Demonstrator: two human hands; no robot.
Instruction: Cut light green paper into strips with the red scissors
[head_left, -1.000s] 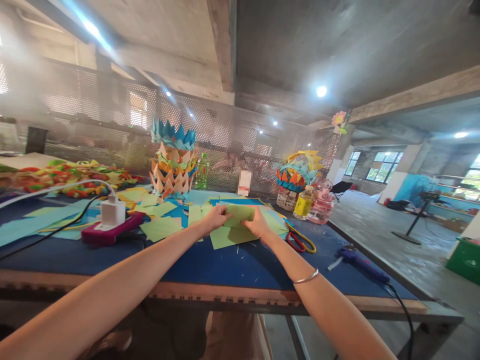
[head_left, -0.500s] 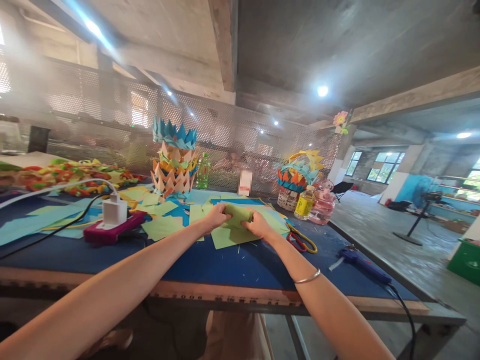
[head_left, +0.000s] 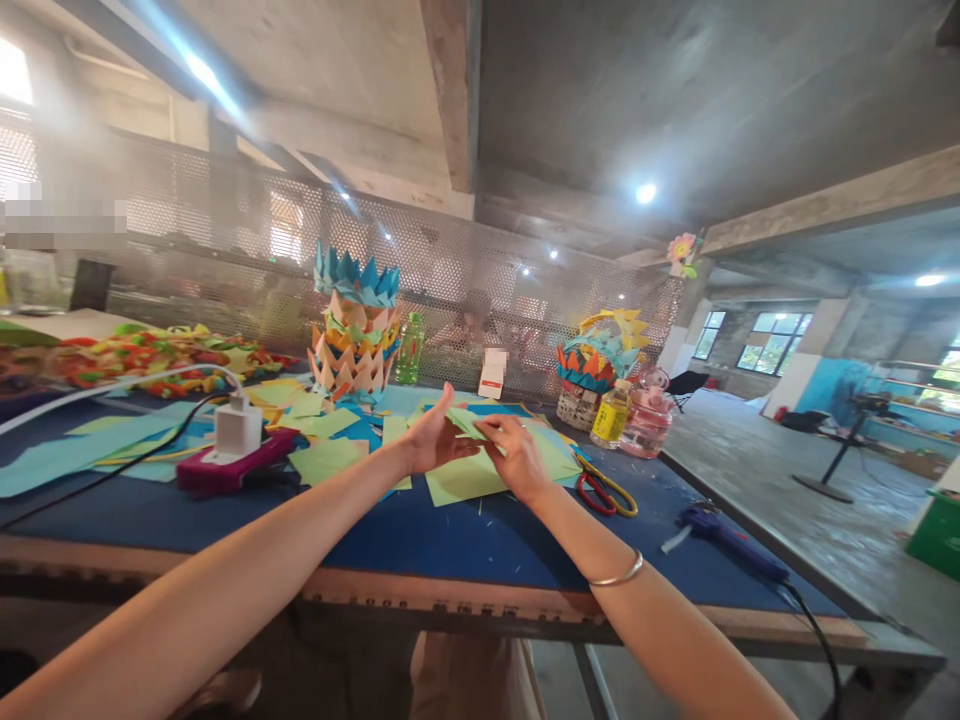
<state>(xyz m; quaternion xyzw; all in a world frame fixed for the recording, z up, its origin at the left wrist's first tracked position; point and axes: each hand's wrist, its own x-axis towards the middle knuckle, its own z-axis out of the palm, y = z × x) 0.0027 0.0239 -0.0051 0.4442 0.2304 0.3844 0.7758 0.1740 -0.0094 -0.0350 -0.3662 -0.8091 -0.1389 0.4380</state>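
My right hand (head_left: 517, 456) pinches a small folded piece of light green paper (head_left: 466, 424) between thumb and fingers. At the paper's left edge is my left hand (head_left: 433, 440), its thumb raised and its fingers stretched out; whether it touches the paper is hard to tell. Both hands are above a larger green sheet (head_left: 456, 484) lying on the blue tabletop (head_left: 420, 540). Scissors (head_left: 604, 488) with red and yellow handles lie just right of the sheets. More green paper pieces (head_left: 330, 460) are scattered left of my left hand.
A tiered folded-paper piece (head_left: 354, 370) stands at the back left, a paper-trimmed basket (head_left: 577, 405) at the back right. Near it are a yellow-labelled bottle (head_left: 610, 418) and a pink jug (head_left: 646, 420). A glue gun (head_left: 731, 545) lies right; a magenta power strip (head_left: 232, 470) with a charger sits left.
My left hand has let go of the green paper and opened, thumb up. The right hand has turned over the paper, which now tilts nearly edge-on. The view has shifted slightly.
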